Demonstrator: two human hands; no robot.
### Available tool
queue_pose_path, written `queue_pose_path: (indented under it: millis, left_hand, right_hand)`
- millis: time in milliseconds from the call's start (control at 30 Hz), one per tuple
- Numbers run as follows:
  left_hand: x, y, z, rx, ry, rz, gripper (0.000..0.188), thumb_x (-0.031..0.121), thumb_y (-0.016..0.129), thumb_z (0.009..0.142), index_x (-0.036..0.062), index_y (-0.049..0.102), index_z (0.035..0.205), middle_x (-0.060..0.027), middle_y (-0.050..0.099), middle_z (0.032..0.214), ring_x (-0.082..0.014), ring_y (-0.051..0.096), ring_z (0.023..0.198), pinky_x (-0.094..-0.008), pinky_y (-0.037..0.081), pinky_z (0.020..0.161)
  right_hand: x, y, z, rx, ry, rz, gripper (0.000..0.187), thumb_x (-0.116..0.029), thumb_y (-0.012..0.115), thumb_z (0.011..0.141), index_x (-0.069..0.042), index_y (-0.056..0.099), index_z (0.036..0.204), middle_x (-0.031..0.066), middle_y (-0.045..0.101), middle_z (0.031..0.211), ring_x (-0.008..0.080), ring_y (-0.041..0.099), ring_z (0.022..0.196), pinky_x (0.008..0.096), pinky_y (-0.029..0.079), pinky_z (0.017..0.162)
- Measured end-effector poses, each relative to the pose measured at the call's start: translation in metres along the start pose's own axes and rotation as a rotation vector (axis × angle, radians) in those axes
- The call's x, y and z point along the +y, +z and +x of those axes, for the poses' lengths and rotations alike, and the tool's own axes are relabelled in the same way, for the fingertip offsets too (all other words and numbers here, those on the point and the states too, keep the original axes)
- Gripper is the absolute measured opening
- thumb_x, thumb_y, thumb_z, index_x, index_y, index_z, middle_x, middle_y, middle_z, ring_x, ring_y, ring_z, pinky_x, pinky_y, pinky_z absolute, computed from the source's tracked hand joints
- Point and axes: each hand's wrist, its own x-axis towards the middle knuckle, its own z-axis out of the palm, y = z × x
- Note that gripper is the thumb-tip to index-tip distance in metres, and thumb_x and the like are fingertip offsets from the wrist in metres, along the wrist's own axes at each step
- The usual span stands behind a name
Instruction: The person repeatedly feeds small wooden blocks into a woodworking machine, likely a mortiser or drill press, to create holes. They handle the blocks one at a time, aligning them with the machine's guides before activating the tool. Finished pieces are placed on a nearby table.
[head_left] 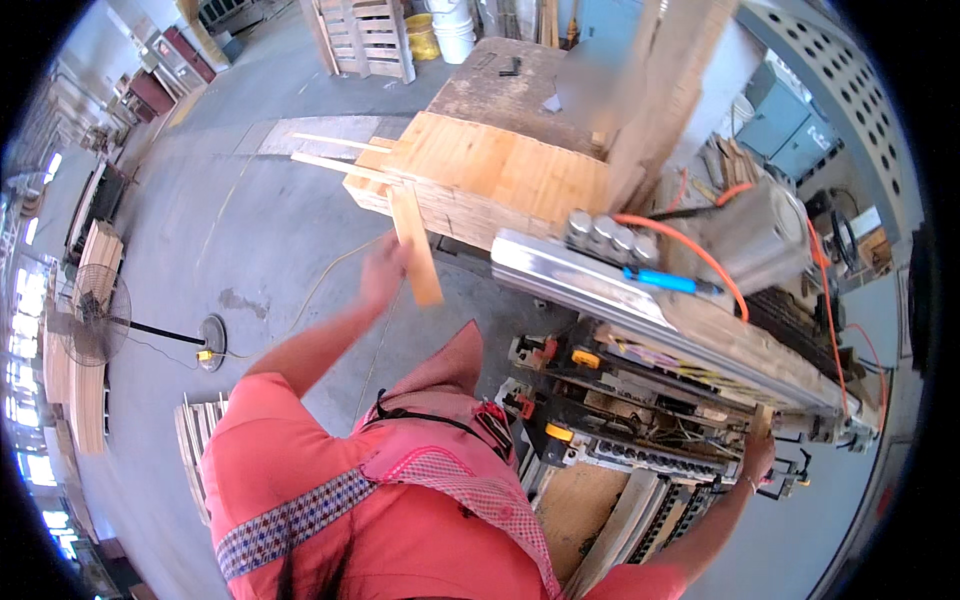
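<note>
My left hand (383,272), a little blurred, is closed at the edge of a flat wooden board (418,250) that tilts down from the corner of a stack of boards (490,165). Far to the right, my right hand (758,457) reaches over a long machine (640,420) with rails, clamps and yellow knobs. Its fingers are closed around the end of a narrow wooden piece (763,420); the rest of that piece is hard to make out among the machine parts.
Two thin strips (340,167) jut out left of the stack. A worn table (520,85) stands behind it. On the machine's metal beam (580,275) lies a blue air gun (660,280) near an orange hose (700,255). A fan (95,305) stands on the floor at left.
</note>
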Motion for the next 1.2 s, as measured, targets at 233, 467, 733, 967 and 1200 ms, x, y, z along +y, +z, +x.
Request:
queue_pose_path:
  millis: [233, 467, 733, 967, 1200]
  left_hand:
    - [-0.022, -0.104, 0.221, 0.175, 0.128, 0.229, 0.035, 0.029, 0.056, 0.085, 0.0047, 0.062, 0.11, -0.0008, 0.059, 0.072, -0.006, 0.05, 0.058, -0.0234, 0.042, 0.049]
    - [-0.119, -0.085, 0.361, -0.084, -0.066, 0.396, 0.031, 0.021, 0.059, 0.073, 0.008, 0.066, 0.101, -0.0103, 0.067, 0.082, -0.0171, 0.063, 0.074, -0.0286, 0.049, 0.067]
    - [-0.168, -0.041, 0.384, -0.199, -0.066, 0.525, 0.028, 0.025, 0.066, 0.07, 0.0117, 0.068, 0.094, -0.0085, 0.068, 0.085, -0.0193, 0.065, 0.079, -0.0301, 0.051, 0.072]
    - [-0.171, -0.043, 0.386, -0.249, -0.076, 0.529, 0.028, 0.027, 0.067, 0.07, 0.0132, 0.068, 0.095, -0.0057, 0.068, 0.081, -0.017, 0.065, 0.073, -0.0286, 0.051, 0.069]
    - [-0.179, -0.048, 0.387, -0.255, -0.042, 0.53, 0.028, 0.025, 0.067, 0.07, 0.0138, 0.068, 0.095, -0.005, 0.068, 0.08, -0.0165, 0.065, 0.073, -0.0295, 0.051, 0.068]
  right_hand:
    - [-0.051, -0.034, -0.078, 0.096, 0.063, -0.017, 0.044, -0.029, 0.065, 0.075, 0.001, 0.057, 0.107, 0.0199, 0.059, 0.103, 0.0364, 0.058, 0.092, 0.0417, 0.046, 0.08]
    - [-0.052, -0.047, -0.186, -0.147, 0.074, 0.127, 0.032, -0.014, 0.069, 0.068, 0.004, 0.06, 0.094, 0.018, 0.064, 0.086, 0.0338, 0.061, 0.083, 0.0393, 0.048, 0.07]
    - [-0.115, -0.094, -0.247, -0.15, 0.191, 0.332, 0.027, -0.007, 0.062, 0.071, 0.003, 0.061, 0.097, 0.0111, 0.062, 0.072, 0.0197, 0.058, 0.068, 0.0325, 0.047, 0.062]
    - [-0.199, -0.134, -0.261, -0.092, 0.083, 0.398, 0.026, -0.002, 0.057, 0.073, 0.003, 0.06, 0.099, 0.006, 0.058, 0.07, 0.0117, 0.054, 0.066, 0.0262, 0.045, 0.061]
    - [-0.331, -0.196, -0.269, -0.375, -0.014, 0.631, 0.026, -0.001, 0.063, 0.071, 0.002, 0.061, 0.097, 0.0075, 0.064, 0.076, 0.0097, 0.057, 0.068, 0.0236, 0.045, 0.056]
